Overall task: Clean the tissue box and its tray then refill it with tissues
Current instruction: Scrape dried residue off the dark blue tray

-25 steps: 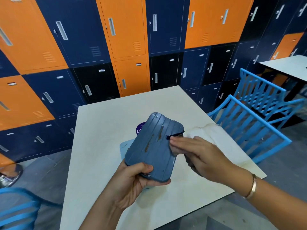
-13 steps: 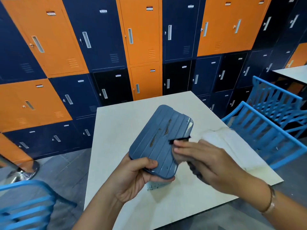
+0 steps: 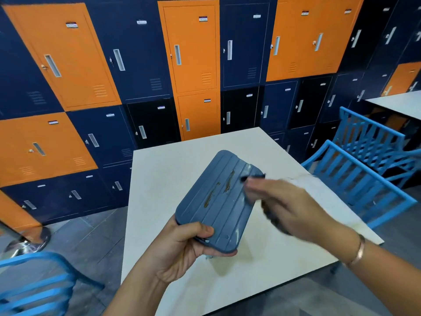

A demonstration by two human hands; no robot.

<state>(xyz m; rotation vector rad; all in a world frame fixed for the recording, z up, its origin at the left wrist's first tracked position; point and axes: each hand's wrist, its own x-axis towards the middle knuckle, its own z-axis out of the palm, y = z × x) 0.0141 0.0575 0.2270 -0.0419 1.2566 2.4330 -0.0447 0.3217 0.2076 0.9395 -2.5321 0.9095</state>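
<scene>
Head view, from where I stand: the blue ribbed tissue box (image 3: 218, 201) is held up off the white worktop (image 3: 182, 167), tilted, with two brown streaks on its upper face. The left hand (image 3: 182, 249) grips its near end, thumb curled over the top. The right hand (image 3: 293, 208) is at the box's right edge, blurred, with something dark under the palm; I cannot tell whether it grips. Blue chairs (image 3: 355, 179) stand just beside the worktop, with orange and navy lockers (image 3: 189, 53) behind
</scene>
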